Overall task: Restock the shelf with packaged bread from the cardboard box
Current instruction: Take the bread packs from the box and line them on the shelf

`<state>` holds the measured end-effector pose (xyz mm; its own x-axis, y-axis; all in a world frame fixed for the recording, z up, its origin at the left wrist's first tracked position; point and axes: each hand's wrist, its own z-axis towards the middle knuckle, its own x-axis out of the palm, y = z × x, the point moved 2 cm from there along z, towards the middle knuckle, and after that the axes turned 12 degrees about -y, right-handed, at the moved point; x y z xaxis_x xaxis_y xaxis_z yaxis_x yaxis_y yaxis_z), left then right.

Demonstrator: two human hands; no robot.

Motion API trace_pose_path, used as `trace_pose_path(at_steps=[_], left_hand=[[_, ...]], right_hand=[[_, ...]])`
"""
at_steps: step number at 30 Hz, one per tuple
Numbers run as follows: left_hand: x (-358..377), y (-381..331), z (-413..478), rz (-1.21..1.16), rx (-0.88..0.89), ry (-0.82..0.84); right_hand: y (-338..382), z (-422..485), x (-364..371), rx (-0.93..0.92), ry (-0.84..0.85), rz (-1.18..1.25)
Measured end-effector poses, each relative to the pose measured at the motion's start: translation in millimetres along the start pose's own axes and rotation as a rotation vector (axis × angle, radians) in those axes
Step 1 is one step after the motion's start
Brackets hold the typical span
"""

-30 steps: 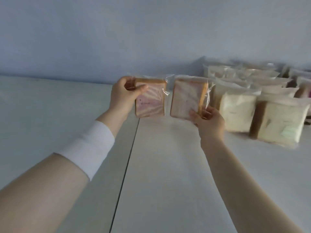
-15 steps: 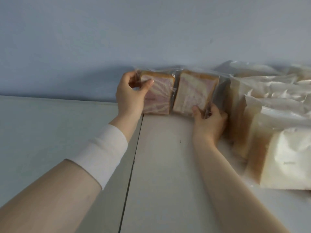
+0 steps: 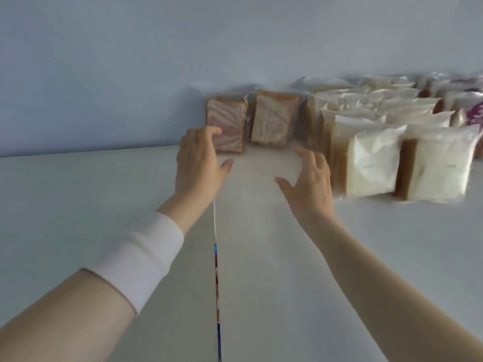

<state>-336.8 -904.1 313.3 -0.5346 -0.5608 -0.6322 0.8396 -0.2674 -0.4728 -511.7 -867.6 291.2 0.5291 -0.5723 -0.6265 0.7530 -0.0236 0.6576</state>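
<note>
Two clear-wrapped packs of pink-swirled bread stand upright against the back wall of the white shelf (image 3: 78,205): the left pack (image 3: 230,124) and the right pack (image 3: 273,118), side by side. My left hand (image 3: 200,160) hovers just in front of the left pack, fingers apart, holding nothing. My right hand (image 3: 308,181) is open too, a little in front of the right pack and clear of it. The cardboard box is out of view.
Rows of white-wrapped bread packs (image 3: 373,160) fill the shelf to the right, close beside my right hand. More packs with purple print (image 3: 475,113) stand at the far right. A narrow seam (image 3: 216,270) splits the shelf boards. The shelf's left part is bare.
Both hands let go of the two swirled packs, which now stand against the back wall, and drew back toward me with fingers spread.
</note>
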Motion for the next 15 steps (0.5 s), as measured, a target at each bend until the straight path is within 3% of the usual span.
trace_pose_path(at_steps=[3,5,15], left_hand=[[-23.9,-40.8,-51.1,0.237,0.277,0.397],[-38.1,-72.7,-84.3,0.322,0.383,0.555],[-32.9,-309.7,-244.9,0.168,0.852,0.648]], right_hand=[[-8.9,-50.0,-51.8,-0.061,0.048,-0.158],[-18.8,-80.0,-90.3,-0.069,0.067,-0.244],[-156.7,-200.1,-329.8,0.27,0.0,-0.594]])
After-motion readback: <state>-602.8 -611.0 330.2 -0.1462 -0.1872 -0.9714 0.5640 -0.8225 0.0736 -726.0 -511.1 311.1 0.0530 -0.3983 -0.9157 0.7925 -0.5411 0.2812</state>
